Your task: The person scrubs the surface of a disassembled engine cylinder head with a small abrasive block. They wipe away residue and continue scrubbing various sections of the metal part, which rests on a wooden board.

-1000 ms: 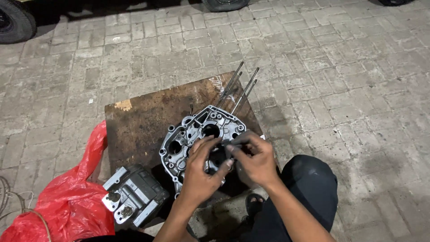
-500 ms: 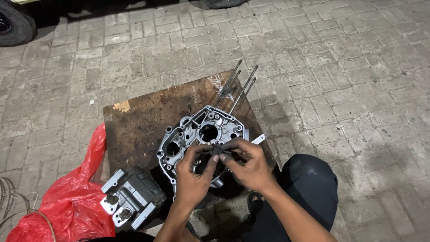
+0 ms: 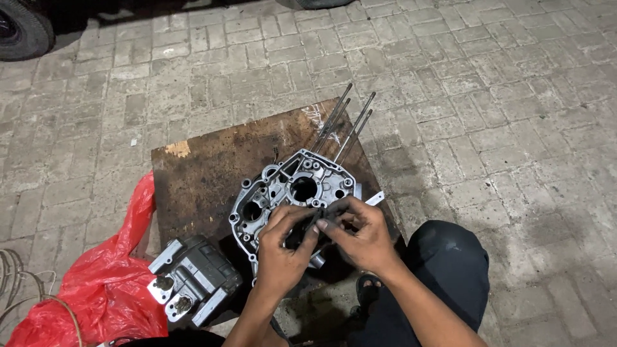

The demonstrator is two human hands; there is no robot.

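Both hands meet over the near edge of a grey metal engine case (image 3: pixel 292 193) that lies flat on a rusty brown board (image 3: pixel 205 173) set on the brick paving (image 3: pixel 501 115). The left hand (image 3: pixel 279 247) has its grip curled closed around a small dark part (image 3: pixel 308 225) — too hidden to make out its shape. The right hand (image 3: pixel 360 234) pinches the same part from the other side, fingertips touching the left hand's. Four long thin studs (image 3: pixel 344 125) rise from the far end of the case. Just left of the hands sits a finned grey cylinder block (image 3: pixel 193 279), beside a crumpled red plastic bag (image 3: pixel 96 295). A tyre (image 3: pixel 22 29) shows at the far left corner.
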